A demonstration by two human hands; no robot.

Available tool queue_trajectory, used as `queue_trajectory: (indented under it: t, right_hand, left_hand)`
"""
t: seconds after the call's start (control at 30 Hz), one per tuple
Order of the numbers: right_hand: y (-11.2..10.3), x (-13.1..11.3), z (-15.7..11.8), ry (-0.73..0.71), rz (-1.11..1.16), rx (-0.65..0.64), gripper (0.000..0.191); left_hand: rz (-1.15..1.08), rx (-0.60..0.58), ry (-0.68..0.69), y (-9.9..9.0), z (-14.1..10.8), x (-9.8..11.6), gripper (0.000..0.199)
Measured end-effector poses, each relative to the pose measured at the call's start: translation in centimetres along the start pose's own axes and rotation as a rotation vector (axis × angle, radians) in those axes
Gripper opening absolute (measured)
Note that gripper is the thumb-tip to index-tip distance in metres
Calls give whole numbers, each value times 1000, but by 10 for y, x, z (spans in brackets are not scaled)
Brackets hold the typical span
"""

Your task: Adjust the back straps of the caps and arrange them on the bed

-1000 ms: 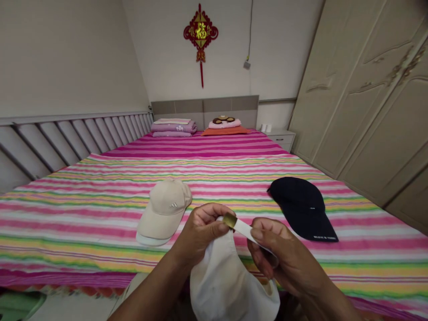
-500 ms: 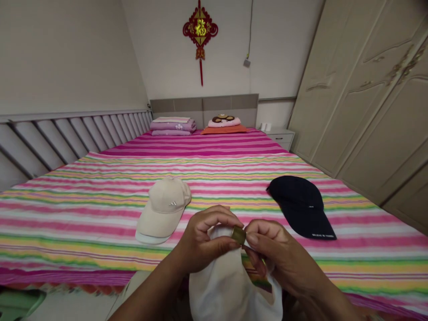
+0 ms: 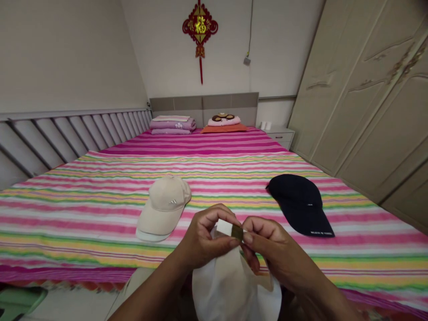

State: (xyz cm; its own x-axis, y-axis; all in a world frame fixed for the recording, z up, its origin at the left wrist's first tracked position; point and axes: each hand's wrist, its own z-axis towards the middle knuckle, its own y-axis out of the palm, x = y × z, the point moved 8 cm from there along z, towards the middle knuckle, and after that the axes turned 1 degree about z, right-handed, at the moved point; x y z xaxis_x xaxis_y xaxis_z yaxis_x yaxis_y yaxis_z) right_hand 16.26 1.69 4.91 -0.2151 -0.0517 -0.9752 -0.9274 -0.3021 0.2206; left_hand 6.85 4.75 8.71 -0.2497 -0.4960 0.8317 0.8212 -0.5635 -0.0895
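Observation:
Both my hands are raised over the near edge of the bed, holding a white cotton cap [image 3: 234, 290] up by its back strap. My left hand [image 3: 205, 234] pinches the white fabric strap [image 3: 224, 228], whose end shows just left of a small brass strap buckle [image 3: 237, 232]. My right hand [image 3: 269, 246] grips the buckle side with thumb and fingers. The cap's crown hangs below both hands. A beige baseball cap [image 3: 163, 207] and a navy baseball cap [image 3: 299, 206] lie on the bed, apart from my hands.
The bed's striped pink, yellow and green sheet [image 3: 83, 223] spans the view. A slatted rail [image 3: 60, 138] runs along the left, a cream wardrobe [image 3: 371, 98] along the right. Folded bedding [image 3: 173, 125] and a pillow [image 3: 224, 128] lie at the far end. A green object [image 3: 20, 301] sits on the floor.
The buckle has moved down and slightly right since a second ago. The white strap, which ran right of the buckle, now sticks out to its left. The caps on the bed have not moved.

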Motion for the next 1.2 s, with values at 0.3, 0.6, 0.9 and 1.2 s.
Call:
queue_trajectory:
  t: [0.3, 0.6, 0.9, 1.2]
  right_hand:
    - [-7, 2, 0, 23, -12, -57, 27]
    - [4, -6, 0, 56, 79, -103, 22]
    - [9, -8, -5, 64, 150, -111, 23]
    - [5, -10, -7, 40, 181, -104, 18]
  left_hand:
    - [-120, 61, -57, -9, -3, -2, 19]
    - [-15, -23, 3, 0, -1, 11, 20]
    - [-29, -30, 22, 5, -4, 11, 26]
    - [-131, -14, -21, 8, -5, 6, 23]
